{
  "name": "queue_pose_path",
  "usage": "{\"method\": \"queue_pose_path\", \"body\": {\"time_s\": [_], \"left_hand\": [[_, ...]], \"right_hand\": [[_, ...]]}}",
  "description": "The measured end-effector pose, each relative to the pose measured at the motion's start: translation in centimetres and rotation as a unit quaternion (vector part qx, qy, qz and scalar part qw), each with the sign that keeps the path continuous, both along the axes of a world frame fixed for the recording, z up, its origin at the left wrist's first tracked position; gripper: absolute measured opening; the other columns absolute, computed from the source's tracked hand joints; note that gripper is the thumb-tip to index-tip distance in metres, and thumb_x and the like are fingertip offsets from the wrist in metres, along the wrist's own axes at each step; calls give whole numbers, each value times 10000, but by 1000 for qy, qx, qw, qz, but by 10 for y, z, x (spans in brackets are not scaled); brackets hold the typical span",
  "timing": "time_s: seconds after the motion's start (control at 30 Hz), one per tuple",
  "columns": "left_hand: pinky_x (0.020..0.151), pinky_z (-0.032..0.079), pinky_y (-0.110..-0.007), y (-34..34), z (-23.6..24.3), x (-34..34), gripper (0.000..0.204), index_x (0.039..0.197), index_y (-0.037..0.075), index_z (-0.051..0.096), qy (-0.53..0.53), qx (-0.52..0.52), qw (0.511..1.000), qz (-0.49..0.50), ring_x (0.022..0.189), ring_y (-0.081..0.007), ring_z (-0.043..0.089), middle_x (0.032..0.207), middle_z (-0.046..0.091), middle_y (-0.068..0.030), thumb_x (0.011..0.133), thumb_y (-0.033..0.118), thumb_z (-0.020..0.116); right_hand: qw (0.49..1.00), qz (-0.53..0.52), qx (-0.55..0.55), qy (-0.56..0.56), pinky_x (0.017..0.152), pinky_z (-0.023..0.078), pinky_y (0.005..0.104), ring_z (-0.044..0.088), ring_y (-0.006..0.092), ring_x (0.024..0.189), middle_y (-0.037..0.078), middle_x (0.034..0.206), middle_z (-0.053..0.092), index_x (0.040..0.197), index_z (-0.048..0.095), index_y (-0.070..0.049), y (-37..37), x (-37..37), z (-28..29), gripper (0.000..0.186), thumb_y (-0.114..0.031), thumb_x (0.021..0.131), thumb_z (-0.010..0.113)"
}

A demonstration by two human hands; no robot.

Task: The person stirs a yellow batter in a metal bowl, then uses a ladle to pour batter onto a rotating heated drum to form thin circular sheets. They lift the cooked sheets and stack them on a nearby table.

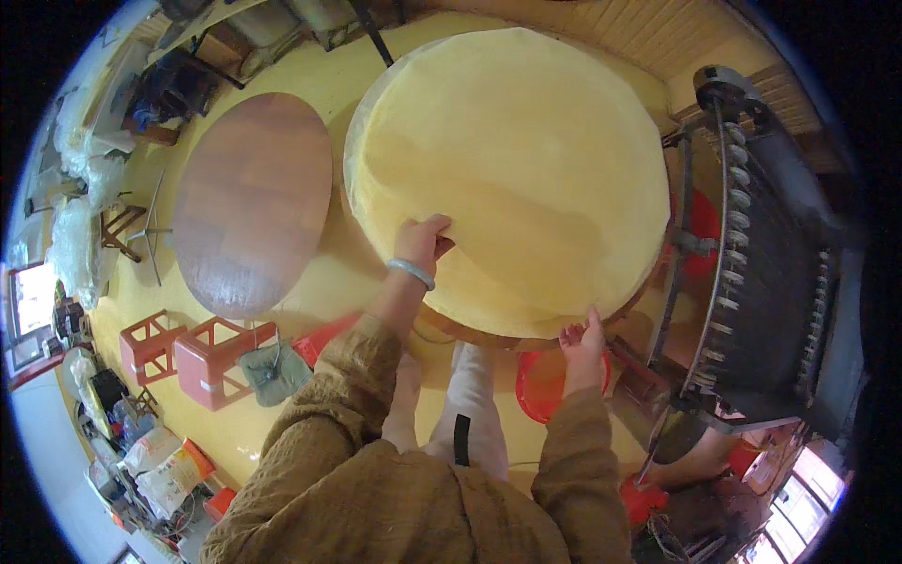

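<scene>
A broad stack of thin, pale yellow round sheets (pixel 526 141) covers a round wooden table (pixel 470 330) in front of me. My left hand (pixel 423 244), with a pale bangle at the wrist, is closed in a pinch on the top sheet at the stack's near left. From that hand a faint fold line slants toward the near right edge. Over at that edge my right hand (pixel 583 346) is closed, thumb upward, pinching the sheet's rim. The sheet's exact edge between the fingers is too fine to make out.
Right of the stack stands a dark machine (pixel 770 244) with a row of pale rollers or clips. A bare brown round tabletop (pixel 254 202) lies to the left, near red plastic stools (pixel 211 362). Beneath the near table edge is a red basin (pixel 537 387).
</scene>
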State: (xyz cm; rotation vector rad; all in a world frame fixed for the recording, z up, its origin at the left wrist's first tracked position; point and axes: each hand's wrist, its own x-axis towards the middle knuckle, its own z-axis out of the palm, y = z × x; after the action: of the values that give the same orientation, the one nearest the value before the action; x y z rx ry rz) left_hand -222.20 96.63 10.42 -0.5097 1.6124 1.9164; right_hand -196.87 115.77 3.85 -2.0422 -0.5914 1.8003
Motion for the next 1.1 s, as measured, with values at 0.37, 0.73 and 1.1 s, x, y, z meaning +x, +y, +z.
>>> {"method": "queue_pose_path", "body": {"time_s": [0.37,0.73,1.1], "left_hand": [[505,479,-289,24,17,-17,115,693,-5,558,-11,49,999,13,553,-195,548,665,562,-93,745,58,638],[679,545,-302,110,189,-127,113,867,-58,629,434,62,887,-144,733,-229,647,817,648,-134,770,-23,584],[820,493,-334,-54,86,-12,503,1229,33,400,111,100,988,-32,994,-209,563,1134,550,-106,763,-11,583]], "right_hand": [[981,-18,-5,194,617,461,356,566,223,808,68,929,578,1019,535,-70,50,-23,-9,236,-155,808,599],[925,-32,211,316,842,474,403,559,254,1005,138,1063,590,1024,551,-21,173,-119,229,216,-71,816,576],[915,53,207,344,944,411,420,486,221,1125,68,1224,506,1217,479,-76,6,-28,133,376,-41,844,520]]}}
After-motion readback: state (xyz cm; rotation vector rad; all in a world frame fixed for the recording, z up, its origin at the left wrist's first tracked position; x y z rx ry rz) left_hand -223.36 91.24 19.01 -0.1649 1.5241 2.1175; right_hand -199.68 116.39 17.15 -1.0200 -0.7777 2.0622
